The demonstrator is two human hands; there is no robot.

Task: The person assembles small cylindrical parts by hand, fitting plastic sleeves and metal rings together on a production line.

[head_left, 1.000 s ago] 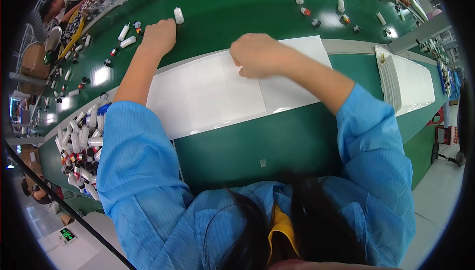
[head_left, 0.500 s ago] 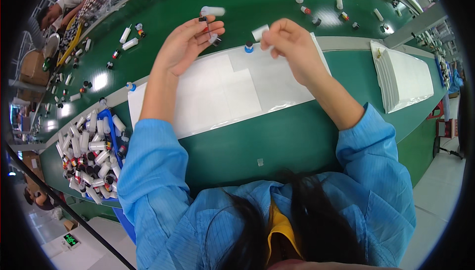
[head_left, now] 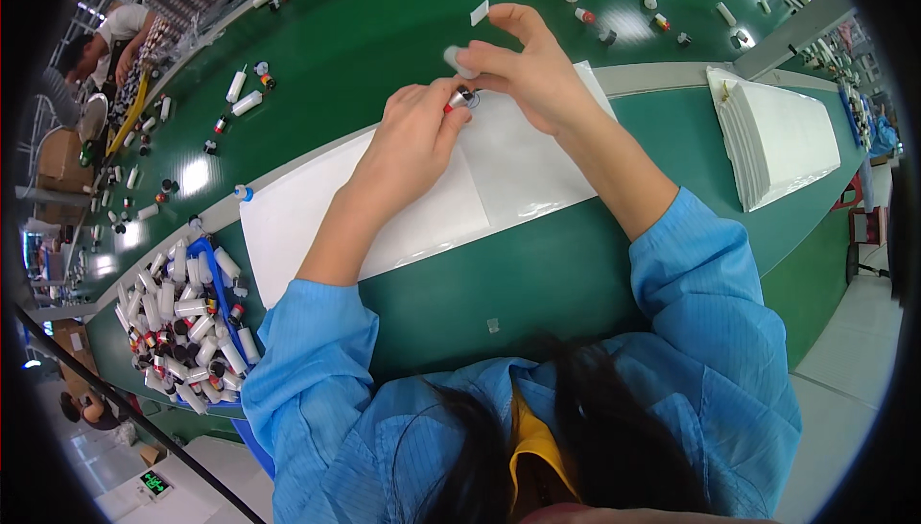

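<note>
Our left hand (head_left: pixel 408 143) and right hand (head_left: pixel 537 73), apart earlier, nearly meet above the white sheet (head_left: pixel 552 164). The left grips a red-and-black part (head_left: pixel 461 98); the right has a white tag (head_left: pixel 480 12) at its forefinger; whether it grips the blurred white tube (head_left: pixel 457 60) we cannot tell.

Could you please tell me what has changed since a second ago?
The left hand has moved right and now visibly holds a red-and-black piece. The right hand has moved farther out and slightly right, a blurred white piece at its thumb. The white stack and piled cylinders stayed put.
</note>
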